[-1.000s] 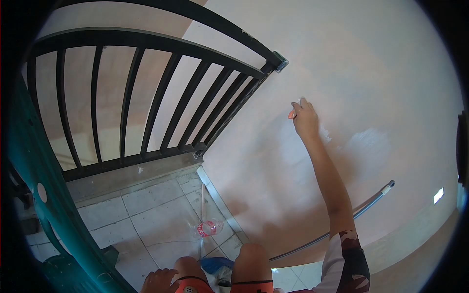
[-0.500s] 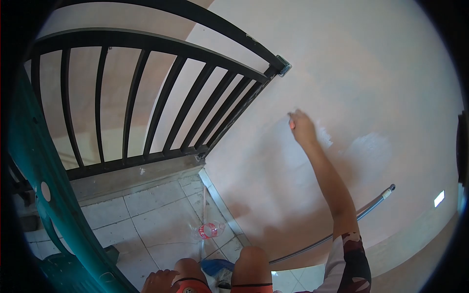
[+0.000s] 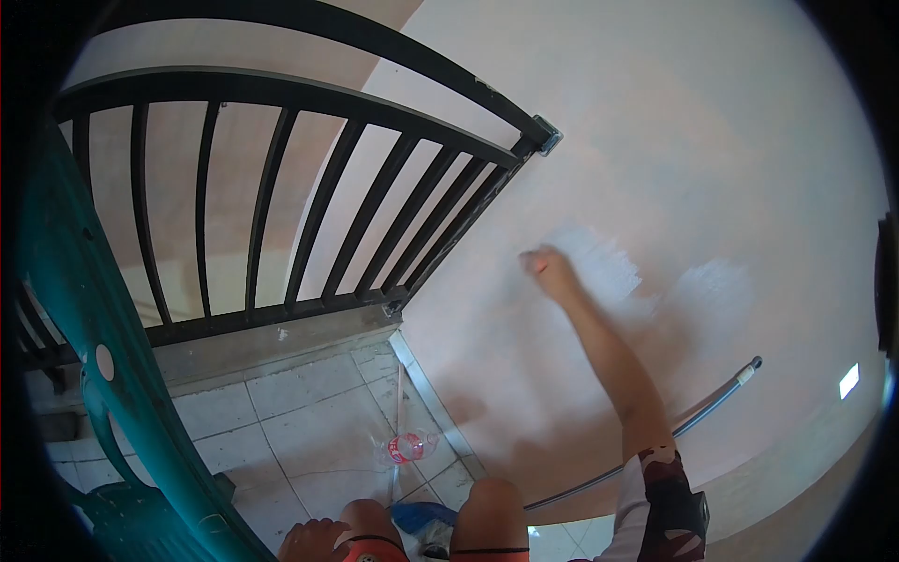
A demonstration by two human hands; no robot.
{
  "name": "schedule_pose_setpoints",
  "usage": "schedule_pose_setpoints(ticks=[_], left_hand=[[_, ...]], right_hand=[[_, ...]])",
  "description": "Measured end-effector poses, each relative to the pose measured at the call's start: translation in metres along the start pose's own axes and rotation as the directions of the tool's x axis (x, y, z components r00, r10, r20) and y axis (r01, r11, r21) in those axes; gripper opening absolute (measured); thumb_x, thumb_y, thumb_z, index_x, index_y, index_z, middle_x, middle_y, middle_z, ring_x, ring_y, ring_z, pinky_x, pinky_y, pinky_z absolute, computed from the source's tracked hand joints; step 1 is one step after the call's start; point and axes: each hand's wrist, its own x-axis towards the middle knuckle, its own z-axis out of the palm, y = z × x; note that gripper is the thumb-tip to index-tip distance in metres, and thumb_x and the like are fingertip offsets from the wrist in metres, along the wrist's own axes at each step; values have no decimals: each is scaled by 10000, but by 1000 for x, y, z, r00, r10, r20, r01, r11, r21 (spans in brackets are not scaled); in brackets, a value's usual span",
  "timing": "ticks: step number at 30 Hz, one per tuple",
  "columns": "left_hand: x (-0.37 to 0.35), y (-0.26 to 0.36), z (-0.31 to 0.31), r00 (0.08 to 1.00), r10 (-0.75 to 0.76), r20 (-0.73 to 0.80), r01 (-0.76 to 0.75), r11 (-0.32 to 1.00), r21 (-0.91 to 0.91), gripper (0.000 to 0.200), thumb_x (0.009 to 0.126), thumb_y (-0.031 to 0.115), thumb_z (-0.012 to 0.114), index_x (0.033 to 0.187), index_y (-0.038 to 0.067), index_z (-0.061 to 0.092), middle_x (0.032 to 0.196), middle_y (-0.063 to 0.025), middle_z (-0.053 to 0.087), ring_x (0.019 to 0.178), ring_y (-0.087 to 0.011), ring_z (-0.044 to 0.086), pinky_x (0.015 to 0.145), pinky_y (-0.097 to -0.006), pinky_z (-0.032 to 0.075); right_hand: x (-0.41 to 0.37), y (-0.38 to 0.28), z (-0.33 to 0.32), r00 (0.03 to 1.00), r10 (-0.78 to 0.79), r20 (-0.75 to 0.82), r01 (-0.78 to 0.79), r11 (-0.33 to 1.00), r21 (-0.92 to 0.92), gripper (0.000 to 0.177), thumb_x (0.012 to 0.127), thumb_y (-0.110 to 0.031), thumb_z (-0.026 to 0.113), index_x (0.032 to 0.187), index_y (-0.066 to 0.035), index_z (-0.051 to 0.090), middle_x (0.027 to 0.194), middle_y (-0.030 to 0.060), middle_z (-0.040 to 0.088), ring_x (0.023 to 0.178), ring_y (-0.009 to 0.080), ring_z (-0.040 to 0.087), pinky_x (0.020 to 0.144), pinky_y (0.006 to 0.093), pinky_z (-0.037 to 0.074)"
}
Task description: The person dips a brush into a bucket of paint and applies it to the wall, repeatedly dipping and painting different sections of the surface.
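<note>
Where right hand [image 3: 554, 272] reaches, white patch [image 3: 611, 268] alongside

two hands [image 3: 551, 270] [image 3: 313, 540], two knees [image 3: 492, 510] [image 3: 369, 517], one bottle [image 3: 408, 449], one hose [image 3: 709, 407]

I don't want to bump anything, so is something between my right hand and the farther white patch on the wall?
Nothing visible stands between your right hand and the farther white patch: just the wall, with the nearer white patch on it. The black railing lies on the opposite side of the hand.
</note>
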Motion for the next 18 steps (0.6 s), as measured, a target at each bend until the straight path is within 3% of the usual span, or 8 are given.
schedule_pose_setpoints(ticks=[1,4,8,10,11,13,15,18], left_hand=[[1,0,0,1000,1,-16,-1,1000,-2,303,899,229,622,1160,74,625,1038,-123,665,915,-328,641,764,-460,514],[0,0,0,1000,3,-14,-3,1000,2,301,910,234,617,1167,77,625,1052,-122,667,928,-324,644,774,-455,517],[2,-4,-1,1000,2,15,-2,1000,5,303,924,240,608,1180,79,623,1072,-124,671,947,-321,648,793,-450,522],[-1,-7,6,1000,-10,4,10,1000,-2,311,932,254,606,1189,81,623,1093,-126,675,965,-323,650,807,-449,527],[-1,-6,8,1000,-5,0,5,1000,6,311,932,254,606,1189,81,623,1093,-126,675,965,-323,650,807,-449,527],[1,-6,7,1000,-18,-17,19,999,44,320,935,268,606,1195,84,624,1086,-126,682,965,-327,654,818,-452,531],[2,-6,7,1000,-27,-7,27,999,37,327,937,273,607,1201,81,623,1080,-126,683,972,-328,656,826,-450,533],[6,-1,-3,998,-50,36,51,999,-12,331,939,277,609,1203,77,624,1060,-127,689,981,-318,663,834,-439,536]], right_hand=[[11,12,-20,970,243,13,-244,969,51,232,917,-215,556,987,-107,749,939,184,648,929,386,637,809,473,528],[44,-36,-87,975,72,-209,-151,909,-388,170,910,-170,572,898,-80,716,1085,137,638,898,345,665,749,443,556],[50,-25,-71,995,57,-84,-99,734,-672,156,885,-182,604,913,-97,731,1089,100,631,925,311,690,721,426,588],[28,-11,-19,963,95,252,52,852,-521,187,883,-199,610,806,-93,743,1141,83,683,921,298,714,733,462,588],[7,-27,4,964,-16,266,158,836,-526,185,881,-238,632,799,-124,753,1115,73,703,912,295,716,762,487,577],[-22,-90,14,790,202,579,-52,963,-266,190,916,-308,606,972,-235,772,1162,93,684,1054,286,666,840,480,552],[-82,-86,100,834,-10,551,-187,935,301,266,952,-304,542,1088,-229,758,1015,107,665,962,314,647,843,430,522],[-154,-166,61,884,23,466,-252,864,435,210,928,-247,620,1079,-192,755,985,100,657,954,257,658,843,393,530]])
